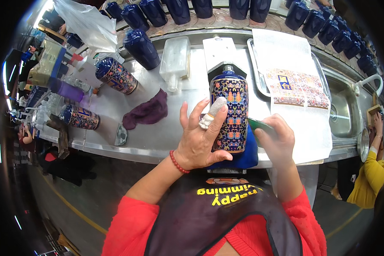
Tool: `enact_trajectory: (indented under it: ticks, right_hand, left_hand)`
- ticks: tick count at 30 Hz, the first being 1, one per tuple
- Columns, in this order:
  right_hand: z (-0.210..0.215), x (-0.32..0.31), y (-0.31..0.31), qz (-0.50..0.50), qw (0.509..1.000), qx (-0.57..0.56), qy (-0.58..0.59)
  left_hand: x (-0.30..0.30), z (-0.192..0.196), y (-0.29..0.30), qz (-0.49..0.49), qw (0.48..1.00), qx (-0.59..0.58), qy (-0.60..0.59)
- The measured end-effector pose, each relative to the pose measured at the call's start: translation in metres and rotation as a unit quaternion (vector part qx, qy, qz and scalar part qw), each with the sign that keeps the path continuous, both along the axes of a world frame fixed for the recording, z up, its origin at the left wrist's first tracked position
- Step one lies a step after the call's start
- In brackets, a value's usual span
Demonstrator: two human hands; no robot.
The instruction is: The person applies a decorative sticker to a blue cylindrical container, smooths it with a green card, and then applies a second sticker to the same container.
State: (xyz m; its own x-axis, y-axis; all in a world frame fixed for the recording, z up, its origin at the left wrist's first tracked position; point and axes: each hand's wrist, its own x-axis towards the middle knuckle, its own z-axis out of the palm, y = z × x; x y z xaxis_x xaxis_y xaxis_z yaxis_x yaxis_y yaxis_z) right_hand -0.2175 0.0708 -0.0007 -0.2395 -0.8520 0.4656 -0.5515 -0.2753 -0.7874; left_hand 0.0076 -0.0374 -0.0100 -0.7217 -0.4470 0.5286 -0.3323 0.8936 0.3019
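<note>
Here we are at the metal bench, and the patterned bottle sits front and centre, neck pointing away from the person, blue cloth showing by its base. The left hand is spread wide across the bottle's left side, 1 finger in a grey-white cover; whether every fingertip presses, I can't tell. Over on the other side, the right hand pinches a green flat tool between thumb and fingers, its edge right at the bottle's right flank; contact there is too close to call. Look left: a purple cloth lies crumpled, with 2 more patterned bottles beyond it. Behind stands a clear plastic box. To the right, a printed sheet rests on white paper over a tray, the sink just beyond!
</note>
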Motion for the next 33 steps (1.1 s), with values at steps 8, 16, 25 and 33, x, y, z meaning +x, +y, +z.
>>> enact_trajectory:
  ticks: [8, 16, 25, 33]
  right_hand:
    - [0.0, -0.005, -0.009, -0.03, 0.997, 0.052, -0.048]
    - [-0.007, 0.004, -0.039, 0.018, 0.973, -0.011, 0.23]
    - [-0.002, 0.005, -0.045, -0.004, 0.975, -0.017, 0.221]
    - [0.007, 0.009, -0.044, -0.007, 0.977, -0.001, 0.215]
  left_hand:
    - [-0.013, 0.012, -0.026, 0.003, 1.0, 0.022, 0.021]
    - [-0.016, 0.009, -0.023, 0.028, 0.999, 0.016, -0.027]
    - [-0.017, 0.017, -0.026, 0.025, 0.998, -0.007, -0.054]
    - [-0.019, 0.022, -0.027, 0.013, 0.999, 0.004, -0.048]
